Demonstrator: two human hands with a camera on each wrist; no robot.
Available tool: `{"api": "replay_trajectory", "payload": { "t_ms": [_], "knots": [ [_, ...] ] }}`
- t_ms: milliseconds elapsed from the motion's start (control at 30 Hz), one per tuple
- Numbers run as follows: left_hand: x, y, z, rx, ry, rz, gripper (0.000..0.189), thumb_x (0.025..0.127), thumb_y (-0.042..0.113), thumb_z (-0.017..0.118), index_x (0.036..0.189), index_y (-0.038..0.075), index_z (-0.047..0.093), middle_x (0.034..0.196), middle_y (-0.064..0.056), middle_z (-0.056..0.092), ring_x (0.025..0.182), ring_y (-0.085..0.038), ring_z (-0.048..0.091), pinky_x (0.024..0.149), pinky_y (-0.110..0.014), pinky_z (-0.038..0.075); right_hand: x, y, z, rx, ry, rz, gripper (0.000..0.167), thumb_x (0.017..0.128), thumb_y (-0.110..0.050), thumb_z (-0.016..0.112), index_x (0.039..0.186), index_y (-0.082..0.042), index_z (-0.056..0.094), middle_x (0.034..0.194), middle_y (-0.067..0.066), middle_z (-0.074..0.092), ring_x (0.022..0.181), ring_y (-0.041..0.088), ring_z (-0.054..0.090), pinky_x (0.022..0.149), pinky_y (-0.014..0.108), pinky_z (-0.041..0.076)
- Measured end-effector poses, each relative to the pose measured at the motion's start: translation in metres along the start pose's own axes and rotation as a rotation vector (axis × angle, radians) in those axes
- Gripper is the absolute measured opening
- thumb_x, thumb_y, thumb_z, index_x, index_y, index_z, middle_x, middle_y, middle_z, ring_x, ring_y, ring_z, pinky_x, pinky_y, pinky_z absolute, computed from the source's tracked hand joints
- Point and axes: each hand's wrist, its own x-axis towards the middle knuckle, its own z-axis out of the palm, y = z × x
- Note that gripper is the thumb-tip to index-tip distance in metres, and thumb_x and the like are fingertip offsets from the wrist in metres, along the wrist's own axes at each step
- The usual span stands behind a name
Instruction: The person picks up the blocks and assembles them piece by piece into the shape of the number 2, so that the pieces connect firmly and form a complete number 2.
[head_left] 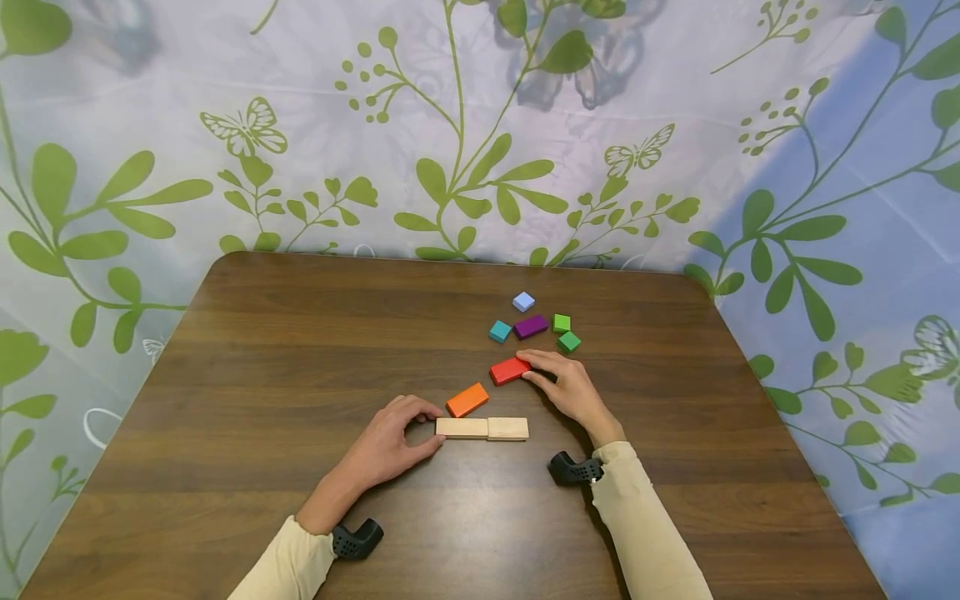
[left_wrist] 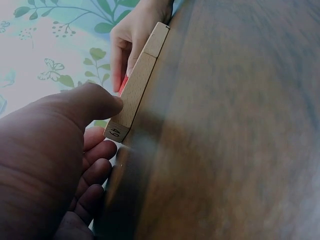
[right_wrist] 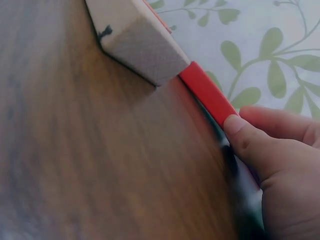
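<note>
Two plain wooden blocks lie end to end on the table, a left block (head_left: 461, 428) and a right block (head_left: 507, 428). My left hand (head_left: 392, 437) pinches the left block's outer end between thumb and fingers; that end bears the mark "49" in the left wrist view. An orange block (head_left: 467, 400) lies slantwise just behind the wooden pair. Farther back and to the right, my right hand (head_left: 567, 384) holds a red block (head_left: 509, 371) by its right end, thumb (right_wrist: 234, 123) on the near side. The red block's far end is partly hidden in the left wrist view.
Beyond the red block sit a teal cube (head_left: 500, 332), a purple block (head_left: 531, 327), a light blue cube (head_left: 523, 302), a bright green cube (head_left: 562, 323) and a darker green cube (head_left: 568, 342). A leaf-patterned cloth (head_left: 300, 125) hangs behind the brown table (head_left: 315, 333).
</note>
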Motion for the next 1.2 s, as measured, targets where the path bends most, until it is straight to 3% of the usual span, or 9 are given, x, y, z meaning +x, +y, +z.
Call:
{"api": "replay_trajectory", "payload": {
  "t_ms": [467, 800, 1200],
  "knots": [
    [0.000, 0.000, -0.001, 0.007, -0.017, -0.013, 0.027, 0.089, 0.021, 0.083, 0.113, 0.016, 0.073, 0.104, 0.004, 0.067, 0.095, -0.012, 0.058, 0.085, -0.033, 0.052, 0.000, -0.003, 0.001, 0.013, -0.062, -0.031, 0.041, 0.095, -0.008, 0.073, 0.135, -0.015, 0.070, 0.132, 0.003, 0.071, 0.118, 0.021, 0.065, 0.095, 0.042, 0.056],
    [0.000, 0.000, -0.001, 0.009, -0.015, -0.014, 0.027, 0.089, 0.022, 0.082, 0.113, 0.016, 0.073, 0.104, 0.004, 0.068, 0.095, -0.011, 0.058, 0.085, -0.033, 0.052, 0.003, -0.010, 0.005, 0.001, -0.054, 0.090, 0.044, 0.096, -0.027, 0.075, 0.137, -0.014, 0.068, 0.128, 0.005, 0.069, 0.109, 0.021, 0.068, 0.093, 0.043, 0.056],
    [0.000, 0.001, 0.000, 0.014, -0.016, -0.015, 0.026, 0.090, 0.023, 0.082, 0.113, 0.017, 0.073, 0.104, 0.005, 0.068, 0.096, -0.012, 0.058, 0.086, -0.033, 0.052, 0.003, -0.009, 0.007, 0.001, -0.077, 0.095, 0.040, 0.096, -0.028, 0.075, 0.134, -0.016, 0.071, 0.129, 0.002, 0.071, 0.122, 0.022, 0.062, 0.104, 0.047, 0.050]
  ]
}}
